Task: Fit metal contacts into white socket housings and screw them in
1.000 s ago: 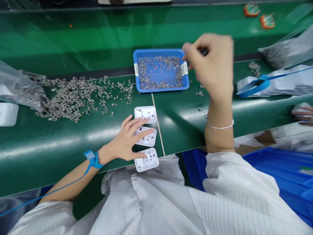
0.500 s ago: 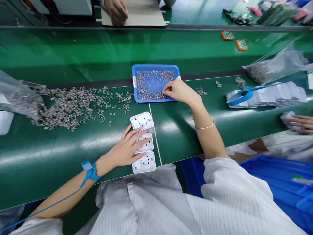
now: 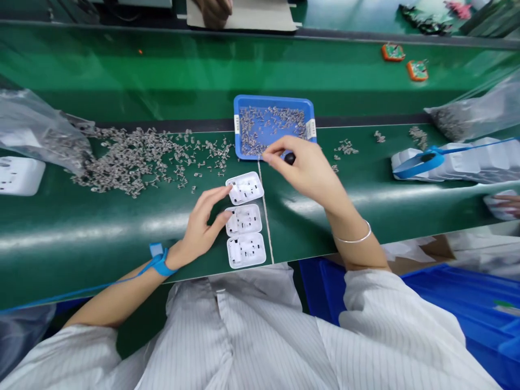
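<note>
My right hand (image 3: 314,170), closed round a black object (image 3: 290,158), has pulled back to the near edge of the blue tray (image 3: 248,157), so a pick seems done, while my spread left hand (image 3: 203,225) touches white shells (image 3: 247,219) toward the counter (image 3: 101,233) edge.

Green bench (image 3: 122,230), blue tray (image 3: 276,99), white shells (image 3: 247,219).
The shells are flecked with black; the tray is marked by white labels (image 3: 311,128). The clips (image 3: 134,157) are toned silver-grey, the knob (image 3: 290,158) black. The boards (image 3: 417,70) are edged in orange around green; the white shirt (image 3: 268,336) is lined with thin grey stripes.
</note>
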{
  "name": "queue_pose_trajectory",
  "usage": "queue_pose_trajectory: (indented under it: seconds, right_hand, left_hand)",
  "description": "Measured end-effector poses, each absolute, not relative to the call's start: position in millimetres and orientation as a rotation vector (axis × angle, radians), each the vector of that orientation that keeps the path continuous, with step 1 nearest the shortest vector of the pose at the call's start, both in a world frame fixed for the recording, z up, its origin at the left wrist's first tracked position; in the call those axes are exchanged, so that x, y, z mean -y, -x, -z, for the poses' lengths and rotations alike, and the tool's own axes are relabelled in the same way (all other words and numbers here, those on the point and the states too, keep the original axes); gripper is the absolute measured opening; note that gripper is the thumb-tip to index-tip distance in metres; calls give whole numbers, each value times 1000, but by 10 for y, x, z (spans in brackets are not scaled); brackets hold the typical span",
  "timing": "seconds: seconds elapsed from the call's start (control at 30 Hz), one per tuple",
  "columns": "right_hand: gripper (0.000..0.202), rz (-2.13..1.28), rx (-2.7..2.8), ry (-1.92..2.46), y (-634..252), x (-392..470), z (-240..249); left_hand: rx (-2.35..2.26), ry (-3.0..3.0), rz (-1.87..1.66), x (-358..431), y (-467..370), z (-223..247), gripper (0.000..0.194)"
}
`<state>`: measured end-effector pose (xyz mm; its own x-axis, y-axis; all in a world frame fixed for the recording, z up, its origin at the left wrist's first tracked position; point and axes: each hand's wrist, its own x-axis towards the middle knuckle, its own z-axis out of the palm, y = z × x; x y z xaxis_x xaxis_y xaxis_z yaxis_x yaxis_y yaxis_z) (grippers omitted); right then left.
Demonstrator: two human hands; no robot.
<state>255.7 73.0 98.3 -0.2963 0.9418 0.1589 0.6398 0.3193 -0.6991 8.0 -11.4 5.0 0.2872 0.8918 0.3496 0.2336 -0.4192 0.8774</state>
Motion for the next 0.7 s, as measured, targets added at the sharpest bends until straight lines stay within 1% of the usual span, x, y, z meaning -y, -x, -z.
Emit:
queue_pose_trajectory:
  seconds: [0.1, 0.2, 0.23, 0.3, 0.4, 0.5, 0.6, 0.7]
  right_hand:
    - [9, -945, 2016, 1272, -2249, -439, -858]
    - [7, -1053, 2005, 1188, -2012, -198, -660]
    - [7, -1021, 2028, 1195, -1952, -133, -598]
    - [10, -856, 2095, 1265, -1866, -32, -496]
    - [20, -588, 2186, 1362, -1812, 42, -405]
    - [25, -444, 2250, 1412, -1822, 78, -375]
    - [26, -384, 2229, 1431, -1865, 120, -387]
    - [18, -453, 2202, 1330, -1927, 140, -432]
  left_hand:
    - [-947, -1552, -1284, 114, -145, -55, 45]
    - [-1060, -1490, -1341, 110, -175, -95, 29]
    - [-1109, -1485, -1347, 106, -172, -105, 27]
    - [-1177, -1436, -1324, 93, -155, -106, 31]
    - [-1158, -1233, -1219, 59, -125, -59, 44]
    - [-1029, -1007, -1127, 15, -120, -14, 59]
    - [-936, -878, -1060, -16, -126, -21, 57]
    - [-941, -894, -1061, -25, -115, -70, 50]
